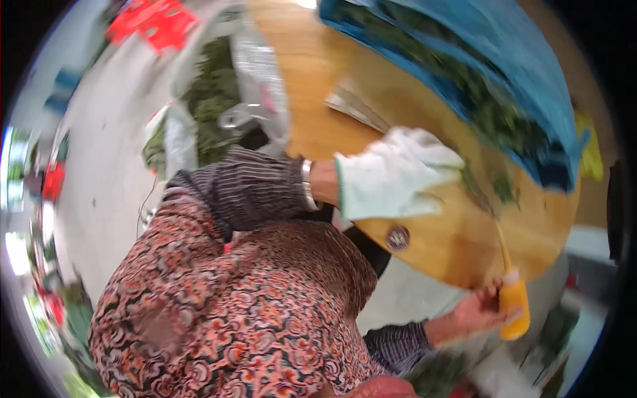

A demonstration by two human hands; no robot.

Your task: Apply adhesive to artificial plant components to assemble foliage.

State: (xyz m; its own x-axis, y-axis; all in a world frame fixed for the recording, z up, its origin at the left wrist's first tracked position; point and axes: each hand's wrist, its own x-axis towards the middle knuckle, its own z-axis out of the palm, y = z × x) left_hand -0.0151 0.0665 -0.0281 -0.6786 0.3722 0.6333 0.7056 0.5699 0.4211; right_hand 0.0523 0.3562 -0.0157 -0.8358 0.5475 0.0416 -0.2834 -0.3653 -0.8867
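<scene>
Basically, head view: gloved left hand (397,174) flat on round wooden bench (424,239), right hand (479,310) closed around orange-handled knife (513,306).
Knife blade runs up from bench's near edge toward the glove, greens (505,188) just beyond the glove, blue sheet (504,60) on bench's far side. Risk, judged: blade close to gloved fingers, a slip nicks them; frame blurred, tip unclear.

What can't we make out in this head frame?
- Knife blade, head view: thin, motion-blurred, its tip lost among the greens.
- Left hand: the white glove hides the fingers.
- Right hand: its grip on the orange handle is blurred.
- Blue sheet: hides most of the leaves beneath.
</scene>
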